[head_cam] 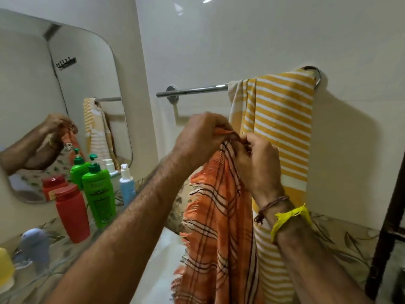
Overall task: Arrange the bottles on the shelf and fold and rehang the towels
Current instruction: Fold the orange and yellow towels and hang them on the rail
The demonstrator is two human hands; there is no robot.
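Note:
An orange plaid towel (215, 218) with a fringed edge hangs down from both my hands in front of me. My left hand (199, 137) grips its top edge, and my right hand (258, 161) pinches the same edge just beside it. Behind them a yellow and white striped towel (278, 119) is draped over the right end of a chrome towel bar (192, 91). On the glass shelf (59, 262) at the left stand a red bottle (72, 213), a green pump bottle (98, 194) and a blue bottle (127, 187) in a row.
A mirror (65, 88) hangs above the shelf on the left wall. A grey object (35, 244) and a yellow one (5, 268) sit at the shelf's near end. A dark post (388, 227) stands at the right edge. The left half of the bar is bare.

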